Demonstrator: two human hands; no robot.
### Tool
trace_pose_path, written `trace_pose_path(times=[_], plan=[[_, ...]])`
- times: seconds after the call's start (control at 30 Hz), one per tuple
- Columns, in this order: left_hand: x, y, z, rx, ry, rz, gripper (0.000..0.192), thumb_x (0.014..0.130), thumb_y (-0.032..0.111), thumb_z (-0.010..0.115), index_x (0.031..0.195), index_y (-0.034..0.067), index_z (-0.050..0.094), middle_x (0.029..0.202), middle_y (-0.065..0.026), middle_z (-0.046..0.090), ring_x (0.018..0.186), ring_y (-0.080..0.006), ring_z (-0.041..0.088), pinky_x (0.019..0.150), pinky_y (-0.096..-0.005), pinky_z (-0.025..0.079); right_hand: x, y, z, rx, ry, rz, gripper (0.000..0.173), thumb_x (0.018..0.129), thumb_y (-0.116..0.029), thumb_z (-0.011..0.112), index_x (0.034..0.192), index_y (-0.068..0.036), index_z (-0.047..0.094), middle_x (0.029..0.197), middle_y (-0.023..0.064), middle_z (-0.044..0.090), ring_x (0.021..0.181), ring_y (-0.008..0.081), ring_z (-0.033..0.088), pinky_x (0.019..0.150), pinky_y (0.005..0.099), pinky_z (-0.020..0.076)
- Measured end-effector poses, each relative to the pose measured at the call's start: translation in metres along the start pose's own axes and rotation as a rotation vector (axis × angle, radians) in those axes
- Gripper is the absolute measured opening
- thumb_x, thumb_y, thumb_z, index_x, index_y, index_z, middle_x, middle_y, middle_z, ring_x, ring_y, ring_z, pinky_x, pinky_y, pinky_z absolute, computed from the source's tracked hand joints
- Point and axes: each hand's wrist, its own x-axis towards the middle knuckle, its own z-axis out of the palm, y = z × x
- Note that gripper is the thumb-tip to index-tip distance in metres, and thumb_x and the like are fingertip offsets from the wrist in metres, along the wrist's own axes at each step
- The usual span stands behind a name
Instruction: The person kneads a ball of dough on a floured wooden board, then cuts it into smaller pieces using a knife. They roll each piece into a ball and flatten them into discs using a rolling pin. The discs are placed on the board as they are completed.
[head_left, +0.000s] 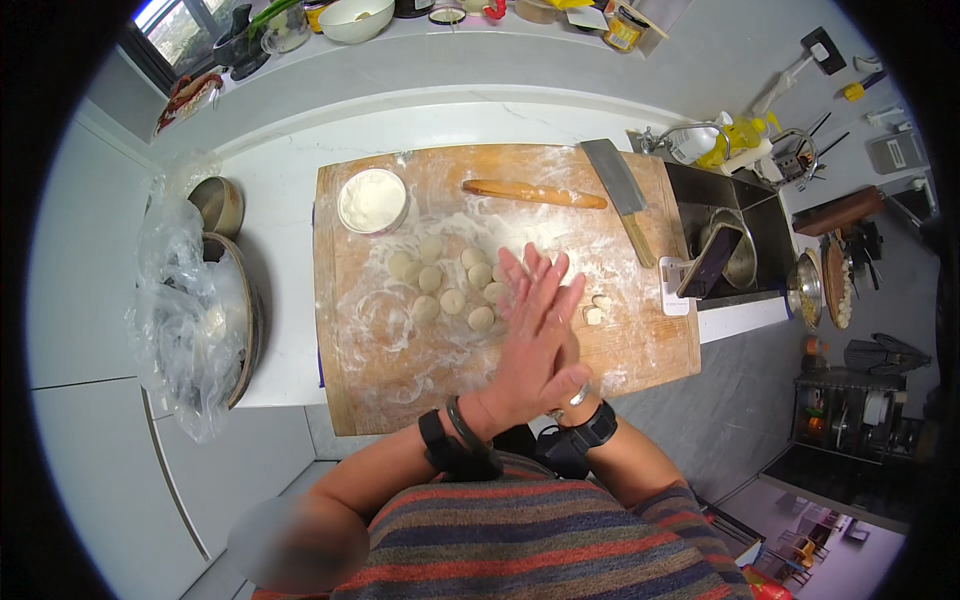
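Observation:
My left hand (521, 367) lies over my right hand (570, 351), palms together above the floured wooden board (360, 405). The fingers of both overlap and point away from me. Most of the right hand is hidden, and whether anything is between the palms cannot be seen. Left of my fingertips, several flattened round dough pieces (430, 278) lie in a cluster on the flour. A few small uncut-looking dough lumps (595, 315) sit just right of my hands. Beyond them lie a wooden rolling pin (534, 194) and a cleaver (616, 180). A tub of flour (373, 201) stands far left.
A phone on a stand (709, 262) rises at the board's right edge, beside the sink (679, 187). Plastic bags (180, 322) drape over a basket on the left, near a metal bowl (217, 208). Bowls and jars (626, 30) line the back ledge.

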Motion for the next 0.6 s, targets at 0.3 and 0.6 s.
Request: trace_pose_path(times=[0.3, 0.6], plan=[[-0.005, -0.007, -0.005, 0.000, 0.029, -0.036, 0.072, 0.098, 0.038, 0.043, 0.153, -0.004, 0.025, 0.161, -0.0215, 0.023, 0.152, -0.0402, 0.009, 0.122, -0.0491, 0.005, 0.006, -0.003, 0.012, 0.192, 0.047, 0.068, 0.070, 0.107, -0.049, 0.024, 0.158, -0.003, 0.013, 0.163, 0.0114, 0.024, 0.148, 0.0229, 0.024, 0.121, 0.0342, 0.0192], [-0.001, -0.026, -0.003, -0.560, 0.131, -0.504, 0.058, 0.106, 0.028, 0.038, 0.156, 0.003, 0.023, 0.161, -0.0161, 0.024, 0.152, -0.0347, 0.013, 0.122, -0.0448, 0.013, 0.018, 0.007, -0.006, 0.713, 0.094, 0.221, 0.074, 0.101, -0.064, 0.027, 0.159, -0.018, 0.022, 0.161, 0.0043, 0.030, 0.146, 0.0229, 0.031, 0.117, 0.0397, 0.0287]])
